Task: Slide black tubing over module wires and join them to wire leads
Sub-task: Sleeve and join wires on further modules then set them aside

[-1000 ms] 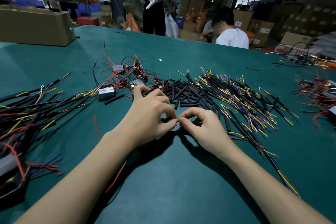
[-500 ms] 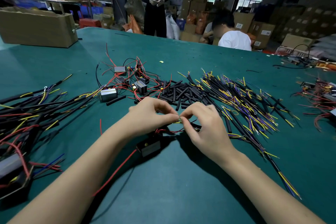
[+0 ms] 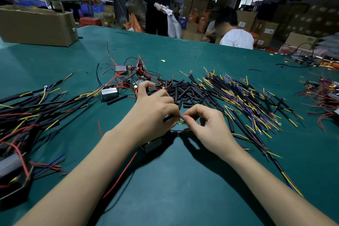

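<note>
My left hand (image 3: 154, 113) pinches a short piece of black tubing (image 3: 167, 118) with a thin wire running from it. My right hand (image 3: 209, 126) pinches the wire end right beside it, fingertips nearly touching at the table's middle. A small black module (image 3: 152, 145) hangs or lies under my left wrist, with its red wire (image 3: 119, 176) trailing toward me. A pile of cut black tubing (image 3: 185, 91) lies just beyond my hands. Wire leads with yellow and purple cores (image 3: 247, 101) spread to the right.
Loose modules with red wires (image 3: 124, 79) lie beyond the left hand. Joined black leads (image 3: 27, 113) cover the left of the green table (image 3: 183, 189). A cardboard box (image 3: 36, 25) stands at the far left. More red wiring (image 3: 324, 93) lies at the right edge. People are beyond the table.
The module came into sight beneath my left wrist as my hands lifted slightly. Both hands stayed pinched together at the wire joint, and my left hand now shows a tubing piece.
</note>
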The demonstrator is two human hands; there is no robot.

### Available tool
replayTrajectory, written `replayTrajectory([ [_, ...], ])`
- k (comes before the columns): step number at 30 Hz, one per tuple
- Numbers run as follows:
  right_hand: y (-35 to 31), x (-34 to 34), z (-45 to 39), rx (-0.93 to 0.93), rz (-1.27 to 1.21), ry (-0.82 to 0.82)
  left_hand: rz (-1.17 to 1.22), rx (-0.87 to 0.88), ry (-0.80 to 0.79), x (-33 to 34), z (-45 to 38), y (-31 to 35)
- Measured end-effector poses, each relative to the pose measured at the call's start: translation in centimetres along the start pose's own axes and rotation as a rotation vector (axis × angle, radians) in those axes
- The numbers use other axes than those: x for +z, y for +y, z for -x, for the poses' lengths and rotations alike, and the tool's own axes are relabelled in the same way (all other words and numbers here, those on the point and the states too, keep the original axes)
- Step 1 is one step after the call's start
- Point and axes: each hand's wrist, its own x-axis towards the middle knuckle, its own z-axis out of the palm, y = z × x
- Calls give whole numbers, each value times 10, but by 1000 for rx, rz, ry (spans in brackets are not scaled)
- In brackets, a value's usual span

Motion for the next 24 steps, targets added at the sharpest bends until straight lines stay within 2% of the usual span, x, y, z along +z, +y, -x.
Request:
replayTrajectory([
  [5,-1,-4,2,-324,339,-38,18,-42,-6,4,2,-3],
  [11,-1,-6,-3,-590,743,17,405,-320,40,16,4,-1],
  [13,0,-6,-2,-462,562,18,533,-370,34,16,4,-1],
  [15,-1,-7,-1,-145,128,25,619,-370,23,13,3,-2],
  [17,2,-8,-3,131,-154,-5,635,-344,0,10,2,-3],
  [19,5,-8,-4,212,-236,-64,622,-331,-31,8,2,-4],
  [24,7,-8,-4,234,-246,-157,612,-313,-40,6,2,-4],
])
